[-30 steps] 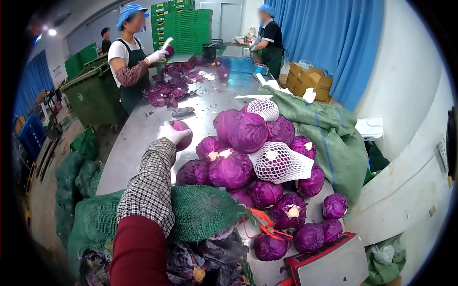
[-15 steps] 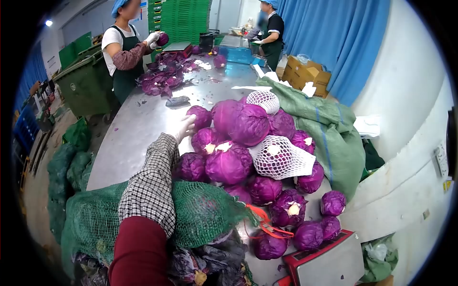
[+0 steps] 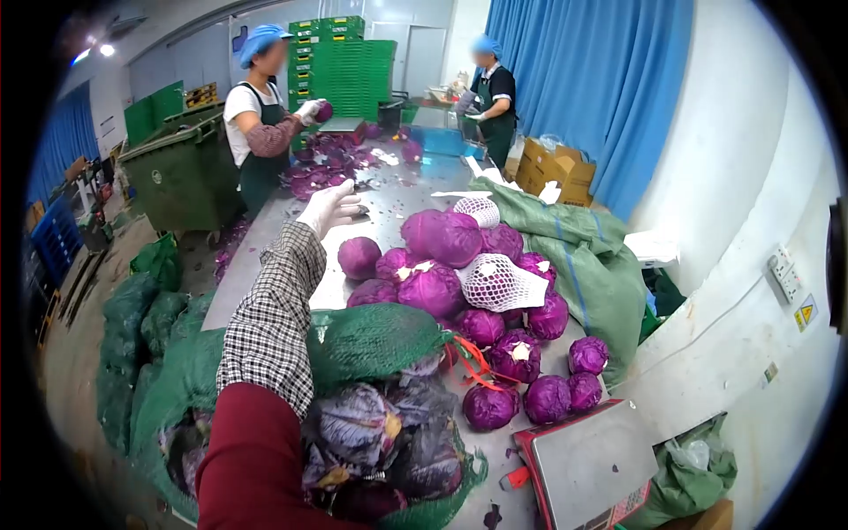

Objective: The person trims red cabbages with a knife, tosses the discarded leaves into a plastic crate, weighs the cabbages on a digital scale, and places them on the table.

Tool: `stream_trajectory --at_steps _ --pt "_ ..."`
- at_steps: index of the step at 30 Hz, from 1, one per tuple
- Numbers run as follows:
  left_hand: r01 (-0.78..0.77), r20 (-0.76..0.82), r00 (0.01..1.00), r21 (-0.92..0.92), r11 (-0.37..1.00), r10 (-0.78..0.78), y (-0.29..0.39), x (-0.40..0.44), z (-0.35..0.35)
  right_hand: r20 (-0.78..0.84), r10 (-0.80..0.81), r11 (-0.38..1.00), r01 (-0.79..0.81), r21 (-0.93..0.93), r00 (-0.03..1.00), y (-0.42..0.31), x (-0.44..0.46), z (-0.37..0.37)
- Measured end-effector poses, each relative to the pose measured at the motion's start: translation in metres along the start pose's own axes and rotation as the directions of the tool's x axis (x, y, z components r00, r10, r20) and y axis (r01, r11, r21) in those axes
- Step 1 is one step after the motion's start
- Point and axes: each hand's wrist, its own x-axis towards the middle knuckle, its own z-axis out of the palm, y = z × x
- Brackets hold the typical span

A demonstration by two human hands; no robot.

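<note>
My left hand (image 3: 330, 208), in a white glove, reaches over the metal table (image 3: 265, 256) with its fingers apart and holds nothing. Just below it lies a round purple cabbage (image 3: 359, 258), apart from the hand. To the right is a heap of purple cabbages (image 3: 431, 289), one of them in white foam netting (image 3: 502, 283). Under my forearm lies a green mesh sack (image 3: 371, 340), its opening showing darker, leafy cabbages (image 3: 358, 424). My right hand is out of view.
A red-edged scale (image 3: 587, 464) stands at the near right, beside a large green woven sack (image 3: 583, 265). Across the table are loose purple leaves (image 3: 322, 172) and two people, one (image 3: 256, 115) holding a cabbage. Full mesh sacks (image 3: 128, 353) stand on the left floor.
My left hand has let go of the cabbage, which now rests at the heap's left edge, and has moved forward past it. The sack's opening shows more of the leafy cabbages.
</note>
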Motion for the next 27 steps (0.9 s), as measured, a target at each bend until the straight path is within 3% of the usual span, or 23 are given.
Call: stream_trajectory --at_steps 4,6,9,10,11,12,13,15,16,18,21,24,25,26,27 --pt "-0.031 -0.012 0.999 0.033 0.999 0.032 0.036 -0.062 -0.016 0.036 -0.002 0.999 0.001 0.034 0.999 0.021 -0.045 -0.007" --pt "-0.062 -0.062 0.995 0.148 0.987 0.072 0.043 -0.105 -0.014 0.070 -0.004 0.998 0.000 0.060 0.998 0.033 -0.068 -0.011" --pt "-0.185 0.111 0.982 0.344 0.921 0.156 0.049 -0.196 0.004 0.115 -0.009 0.996 -0.002 0.094 0.993 0.046 -0.089 -0.016" --pt "-0.164 0.176 0.978 0.294 0.942 0.116 0.039 -0.222 0.008 0.129 -0.007 0.994 -0.006 0.106 0.992 0.049 -0.095 -0.017" --pt "-0.219 0.248 0.963 0.497 0.840 0.104 0.050 -0.267 0.026 0.143 -0.006 0.993 -0.011 0.115 0.990 0.051 -0.101 -0.019" --pt "-0.284 0.305 0.944 0.563 0.776 0.124 0.041 -0.296 0.034 0.156 -0.002 0.992 -0.018 0.125 0.988 0.054 -0.107 -0.021" --pt "-0.237 0.291 0.954 0.561 0.793 0.080 0.030 -0.326 0.041 0.167 -0.005 0.990 -0.019 0.139 0.986 0.055 -0.110 -0.023" --pt "-0.336 0.388 0.920 0.698 0.632 0.061 0.004 -0.359 0.052 0.180 -0.017 0.985 -0.014 0.173 0.983 0.054 -0.113 -0.027" --pt "-0.339 0.429 0.903 0.691 0.638 0.015 -0.001 -0.373 0.062 0.185 -0.025 0.981 -0.012 0.196 0.982 0.052 -0.112 -0.028" --pt "-0.543 0.527 0.839 0.804 0.242 0.131 -0.033 -0.381 0.071 0.189 -0.050 0.965 -0.001 0.261 0.981 0.045 -0.108 -0.031" --pt "-0.570 0.547 0.818 0.735 0.366 0.176 -0.037 -0.383 0.074 0.171 -0.096 0.924 0.024 0.382 0.980 0.025 -0.093 -0.032" --pt "-0.573 0.580 0.805 0.709 0.412 0.122 -0.034 -0.355 0.073 0.147 -0.119 0.890 0.040 0.453 0.982 -0.013 -0.077 -0.028" --pt "-0.504 0.534 0.845 0.784 0.364 0.020 -0.025 -0.342 0.073 0.168 -0.117 0.892 0.029 0.451 0.979 -0.035 -0.075 -0.029" --pt "-0.438 0.444 0.895 0.861 0.259 0.041 -0.032 -0.326 0.069 0.198 -0.139 0.897 0.039 0.441 0.970 -0.048 -0.072 -0.029" --pt "-0.308 0.347 0.928 0.920 0.241 -0.137 -0.034 -0.307 0.066 0.225 -0.160 0.901 0.050 0.430 0.961 -0.059 -0.069 -0.029"
